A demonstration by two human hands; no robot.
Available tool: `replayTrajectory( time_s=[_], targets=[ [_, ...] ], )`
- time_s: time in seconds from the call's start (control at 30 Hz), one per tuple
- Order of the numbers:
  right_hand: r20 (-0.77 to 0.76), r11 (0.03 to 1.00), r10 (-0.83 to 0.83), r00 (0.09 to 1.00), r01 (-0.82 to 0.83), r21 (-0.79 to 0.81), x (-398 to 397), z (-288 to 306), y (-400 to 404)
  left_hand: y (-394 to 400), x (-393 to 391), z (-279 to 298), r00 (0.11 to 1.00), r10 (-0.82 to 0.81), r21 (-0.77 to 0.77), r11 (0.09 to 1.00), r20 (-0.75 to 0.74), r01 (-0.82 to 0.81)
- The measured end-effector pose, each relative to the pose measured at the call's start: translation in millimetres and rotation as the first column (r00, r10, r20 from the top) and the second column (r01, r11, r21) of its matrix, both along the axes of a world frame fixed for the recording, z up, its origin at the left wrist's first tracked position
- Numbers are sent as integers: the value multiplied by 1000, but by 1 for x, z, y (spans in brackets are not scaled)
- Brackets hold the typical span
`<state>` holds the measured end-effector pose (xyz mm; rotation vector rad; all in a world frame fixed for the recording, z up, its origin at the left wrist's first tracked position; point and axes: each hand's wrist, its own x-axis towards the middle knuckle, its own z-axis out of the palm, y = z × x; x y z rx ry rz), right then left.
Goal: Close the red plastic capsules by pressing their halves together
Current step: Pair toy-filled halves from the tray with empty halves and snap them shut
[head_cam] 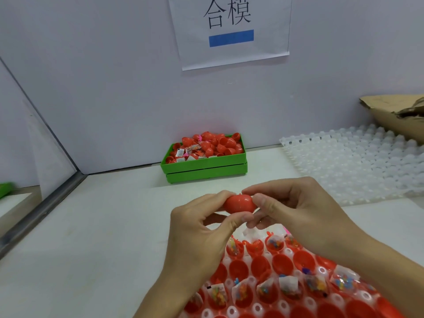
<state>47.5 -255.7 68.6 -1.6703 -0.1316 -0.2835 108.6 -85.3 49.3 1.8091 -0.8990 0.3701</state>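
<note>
A red capsule (pixel 239 203) is held in the air above the white table (pixel 91 226), between the two hands, so that force can be applied from both ends at once. The left hand (pixel 202 228) is curled around its left end, with the thumb tucked under and the fingers over the top; the right hand (pixel 296 207) pinches its right end between thumb and fingertips. The halves appear to be joined, though whether the seam is fully snapped cannot be told. Just below the hands, a white moulded tray (pixel 257 308) keeps open red halves (pixel 259 265) upright in its cups, some loaded with small packets (pixel 289 284), so each is ready for capping. Against the wall, well apart, a green bin (pixel 206 168) is heaped with red capsules, probably the finished ones. A spare white tray (pixel 358 166) lies to the right
</note>
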Motion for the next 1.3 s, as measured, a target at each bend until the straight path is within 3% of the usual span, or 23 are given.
replayTrajectory(
  time_s=[0.27, 0.53, 1.3],
  targets=[
    [20, 998, -47, 999, 48, -31, -3, 0, 5, 4, 0, 0, 995, -29, -21, 999, -99, 27],
    [33, 990, -131, 991, 133, -57, -2, 2, 6, 1, 1, -2, 1000, -22, 15, 1000, -11, 22],
    [-21, 989, -137, 990, 135, -66, -1, 7, 5, 0, -1, 2, 996, 22, 119, 992, 82, -32]
  ],
)
